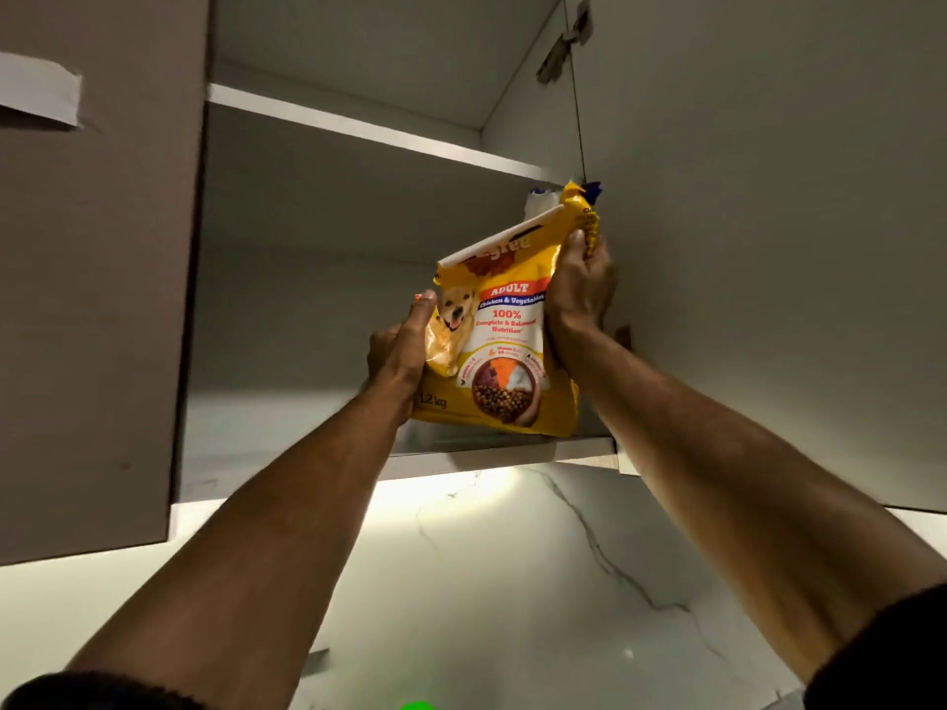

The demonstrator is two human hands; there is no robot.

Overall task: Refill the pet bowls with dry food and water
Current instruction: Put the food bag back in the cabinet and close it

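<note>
From the head camera, looking up, two bare arms reach from the lower corners of the frame toward one open wall cupboard (328, 279) that fills the centre. One yellow bag of dog food (505, 345) sits in the middle of the frame, tilted, its bottom edge at the front lip of the lower shelf (492, 450). The left hand (402, 348) clasps the bag's left edge, thumb lying along the front and the fingers curled out of sight behind. The right hand (581, 294) pinches the upper right corner of the bag, thumb pressed on the front and the fingers wrapped round the back. One white clip bar (499, 235) runs slantwise across the folded top of the bag. Two shelves show: the lower one and one upper shelf (358, 123) above it. One cupboard door (768, 248) stands open at the right, with one hinge (561, 48) at upper right. One closed door (92, 274) covers the left, bearing one strip of pale tape (38, 92) at upper left. Below the cupboard, a marbled white wall (512, 581) is lit.
</note>
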